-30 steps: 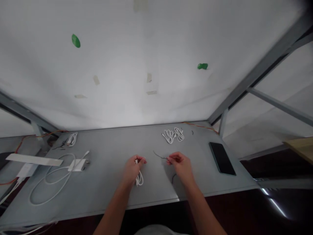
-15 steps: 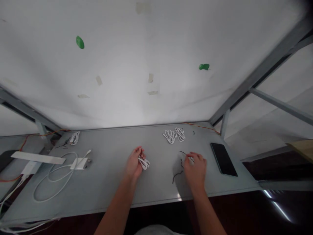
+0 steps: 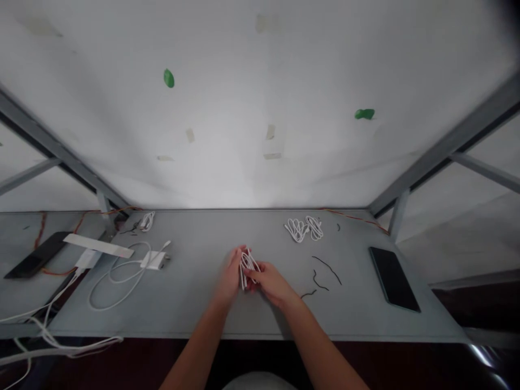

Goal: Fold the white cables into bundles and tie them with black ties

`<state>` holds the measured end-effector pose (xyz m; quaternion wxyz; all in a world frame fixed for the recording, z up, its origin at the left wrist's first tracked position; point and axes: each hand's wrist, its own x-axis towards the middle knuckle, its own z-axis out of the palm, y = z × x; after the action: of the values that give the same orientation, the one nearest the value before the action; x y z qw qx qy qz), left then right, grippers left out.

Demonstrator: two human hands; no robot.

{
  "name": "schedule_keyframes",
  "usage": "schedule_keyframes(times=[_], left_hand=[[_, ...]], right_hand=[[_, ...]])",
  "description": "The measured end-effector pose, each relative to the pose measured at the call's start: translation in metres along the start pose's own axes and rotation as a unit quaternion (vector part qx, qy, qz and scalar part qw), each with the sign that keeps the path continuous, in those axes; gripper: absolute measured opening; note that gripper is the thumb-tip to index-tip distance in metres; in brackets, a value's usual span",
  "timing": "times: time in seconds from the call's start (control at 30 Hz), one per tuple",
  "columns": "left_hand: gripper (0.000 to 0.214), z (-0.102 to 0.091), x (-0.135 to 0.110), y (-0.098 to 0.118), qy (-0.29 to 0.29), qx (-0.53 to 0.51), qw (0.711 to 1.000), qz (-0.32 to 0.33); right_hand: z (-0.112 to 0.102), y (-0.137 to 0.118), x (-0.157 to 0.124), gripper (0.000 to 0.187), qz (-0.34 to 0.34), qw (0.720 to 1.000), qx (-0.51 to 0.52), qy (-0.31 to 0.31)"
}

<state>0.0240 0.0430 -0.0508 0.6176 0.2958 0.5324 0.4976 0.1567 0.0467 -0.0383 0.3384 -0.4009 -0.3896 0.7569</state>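
My left hand (image 3: pixel 231 273) and my right hand (image 3: pixel 271 281) meet over the middle of the grey table (image 3: pixel 195 292). Between them they grip a small bundle of coiled white cable (image 3: pixel 246 264), fingers closed on its loops. Just to the right of my right hand lie thin black twist ties (image 3: pixel 320 276), loose on the tabletop.
Two coiled white cables (image 3: pixel 304 228) lie at the back right. A black phone (image 3: pixel 393 278) rests at the right. A white charger with a looped cable (image 3: pixel 134 265) is at the left, with another small cable coil (image 3: pixel 147 221), a white strip (image 3: pixel 99 246) and a dark device (image 3: pixel 34 261).
My right hand let go of the black tie, which now lies on the table, and moved left to join my left hand on the white cable bundle. The view shifted left.
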Motion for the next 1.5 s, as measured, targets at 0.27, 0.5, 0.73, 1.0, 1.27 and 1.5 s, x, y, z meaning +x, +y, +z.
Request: schedule_keyframes(times=[0.27, 0.5, 0.73, 1.0, 1.27, 1.5], left_hand=[[0.033, -0.036, -0.046, -0.023, 0.034, 0.241, 0.939, 0.242], [0.028, -0.033, -0.05, -0.028, -0.031, 0.358, 0.881, 0.308], [0.029, -0.034, -0.04, -0.023, -0.054, 0.362, 0.87, 0.33], [0.032, -0.017, -0.031, -0.004, -0.06, 0.211, 0.961, 0.168], [0.049, -0.014, -0.022, -0.001, -0.101, 0.058, 0.993, -0.007], [0.051, -0.015, -0.023, 0.0, -0.105, 0.041, 0.993, -0.031]], right_hand=[[-0.002, -0.003, -0.006, 0.049, 0.002, 0.999, 0.042, 0.007], [0.0, -0.004, -0.026, 0.042, -0.069, 0.979, -0.189, 0.035], [-0.01, 0.002, -0.034, 0.032, -0.06, 0.993, -0.102, -0.021], [-0.016, 0.004, -0.028, 0.023, -0.138, 0.962, -0.216, 0.091], [-0.034, 0.014, -0.016, 0.027, -0.146, 0.955, -0.212, 0.148], [-0.033, 0.035, -0.009, 0.043, -0.094, 0.972, -0.123, 0.176]])
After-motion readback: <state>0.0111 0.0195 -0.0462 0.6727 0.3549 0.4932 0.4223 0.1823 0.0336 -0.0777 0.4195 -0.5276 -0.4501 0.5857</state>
